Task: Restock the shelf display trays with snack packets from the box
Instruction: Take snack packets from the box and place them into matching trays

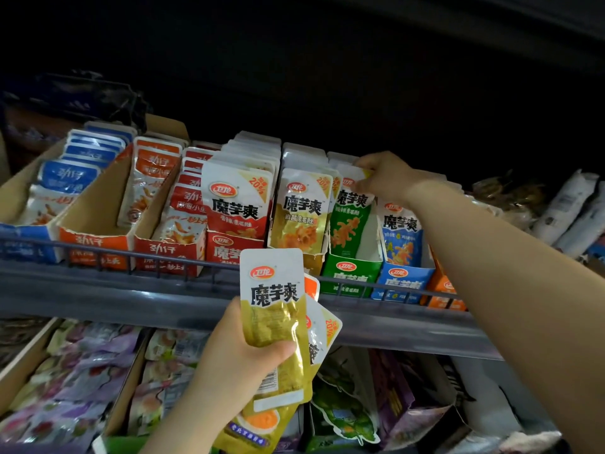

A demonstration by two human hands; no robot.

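Note:
My left hand (239,358) grips a small stack of snack packets in front of the shelf rail, a yellow packet (273,309) on top and at least two more fanned behind it. My right hand (386,176) reaches up over the shelf and pinches the top edge of a green packet (350,221) standing in the green display tray (350,273). To its left stand a yellow tray's packets (299,211) and a red tray's packets (235,198), both rows full. The blue tray (406,280) sits just right of the green one.
A grey wire rail (131,257) runs along the shelf front. Further left stand cardboard trays of orange packets (154,178) and blue-white packets (72,178). The shelf below holds trays of purple packets (72,381) and other bags. White bags (566,208) lie at far right.

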